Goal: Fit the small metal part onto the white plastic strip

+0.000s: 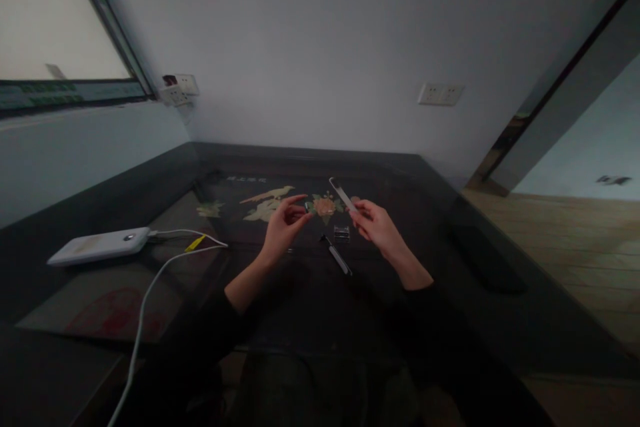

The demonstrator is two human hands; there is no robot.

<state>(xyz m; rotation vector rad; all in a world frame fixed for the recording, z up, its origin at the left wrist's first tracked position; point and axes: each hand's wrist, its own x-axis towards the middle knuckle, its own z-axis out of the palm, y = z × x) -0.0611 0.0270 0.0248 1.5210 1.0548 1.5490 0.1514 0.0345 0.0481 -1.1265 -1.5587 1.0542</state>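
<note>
My left hand (286, 223) is raised over the dark table, with thumb and fingers pinched on a small dark, shiny piece (307, 207). It is too small to name. My right hand (374, 225) grips the lower end of a slim silver-grey bar (343, 195), which tilts up and to the left toward its rounded far end. Between and below the hands, a small clear, boxy piece (342, 233) lies on the tabletop. Just nearer to me is a thin grey-handled tool (339, 258) with a dark end.
A white power bank (100, 246) with a white cable (145, 300) and yellow tag (195, 243) sits at the left of the table (300, 320). A dark flat object (487, 260) lies at the right. Behind stands a wall with sockets (441, 94).
</note>
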